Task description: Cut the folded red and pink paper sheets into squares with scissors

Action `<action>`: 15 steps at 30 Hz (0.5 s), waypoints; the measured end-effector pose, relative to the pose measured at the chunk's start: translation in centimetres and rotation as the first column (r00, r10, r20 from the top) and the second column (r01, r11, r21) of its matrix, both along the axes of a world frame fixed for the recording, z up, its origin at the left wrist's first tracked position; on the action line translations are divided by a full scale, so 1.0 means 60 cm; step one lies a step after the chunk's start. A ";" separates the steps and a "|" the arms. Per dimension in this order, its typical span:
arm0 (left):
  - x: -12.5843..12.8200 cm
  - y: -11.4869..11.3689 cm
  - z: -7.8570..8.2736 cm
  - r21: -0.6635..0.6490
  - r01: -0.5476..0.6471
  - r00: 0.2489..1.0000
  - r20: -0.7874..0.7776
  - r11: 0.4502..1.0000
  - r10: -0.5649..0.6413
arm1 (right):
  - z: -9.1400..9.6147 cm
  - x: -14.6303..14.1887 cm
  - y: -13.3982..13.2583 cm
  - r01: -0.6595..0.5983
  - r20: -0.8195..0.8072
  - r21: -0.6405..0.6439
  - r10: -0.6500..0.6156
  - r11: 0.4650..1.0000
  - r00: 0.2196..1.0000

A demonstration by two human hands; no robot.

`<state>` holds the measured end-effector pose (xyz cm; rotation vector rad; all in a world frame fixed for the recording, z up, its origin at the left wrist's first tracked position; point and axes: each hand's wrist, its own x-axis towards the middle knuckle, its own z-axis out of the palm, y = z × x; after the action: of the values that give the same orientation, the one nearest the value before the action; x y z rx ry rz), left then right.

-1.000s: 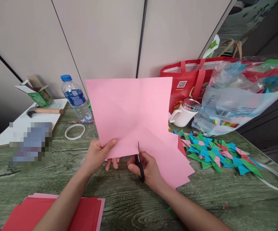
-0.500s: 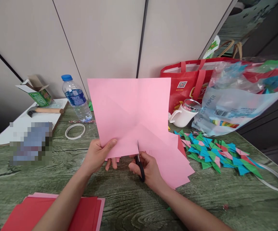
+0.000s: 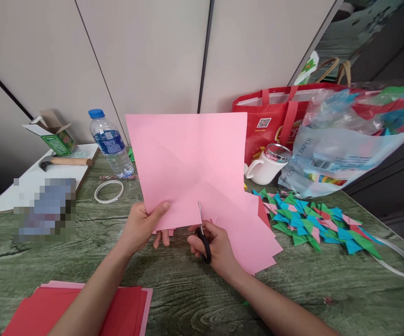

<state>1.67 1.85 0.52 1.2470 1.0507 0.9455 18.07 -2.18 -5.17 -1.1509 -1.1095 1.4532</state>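
Note:
A large pink sheet of paper (image 3: 187, 158) stands raised in front of me, with a faint crease down its middle. My left hand (image 3: 145, 226) pinches its lower left edge, thumb on the near face and fingers behind. In my right hand (image 3: 212, 245) is a pair of scissors (image 3: 206, 247) with black handles. One blade shows against the lower edge of the sheet, near the crease; the other blade is hidden. Beneath and to the right, more pink sheets (image 3: 251, 238) lie on the table, with a red sheet (image 3: 263, 212) partly showing.
Red and pink paper (image 3: 65, 308) is stacked at front left. Folded paper triangles (image 3: 310, 221) lie on the right, near a white mug (image 3: 266, 168), a plastic bag (image 3: 338, 158) and a red bag (image 3: 254, 121). Leftward are a water bottle (image 3: 110, 144), tape roll (image 3: 109, 191) and hammer (image 3: 65, 161).
The scissors have shifted very slightly, and the visible blade leans a little further left. Both hands keep nearly the same place and grip.

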 end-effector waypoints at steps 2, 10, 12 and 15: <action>0.000 0.000 -0.001 0.003 0.001 1.000 -0.003 1.000 -0.001 | 0.000 0.001 0.000 -0.005 0.008 0.010 0.005 1.000 1.000; -0.005 0.007 -0.012 0.066 -0.005 1.000 0.017 0.998 0.004 | 0.000 -0.002 0.000 0.019 0.022 -0.006 -0.019 1.000 1.000; -0.006 0.008 -0.017 0.076 -0.025 1.000 -0.002 0.997 0.025 | 0.000 -0.004 0.000 -0.003 0.004 -0.015 0.003 1.000 1.000; -0.007 0.010 -0.019 0.095 -0.059 0.998 0.009 0.994 0.058 | -0.001 -0.005 0.001 -0.081 -0.044 0.004 0.081 0.997 0.996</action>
<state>1.28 2.45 -0.63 1.2967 1.0518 1.0545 17.77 -2.14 -5.25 -1.0786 -1.1379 1.5320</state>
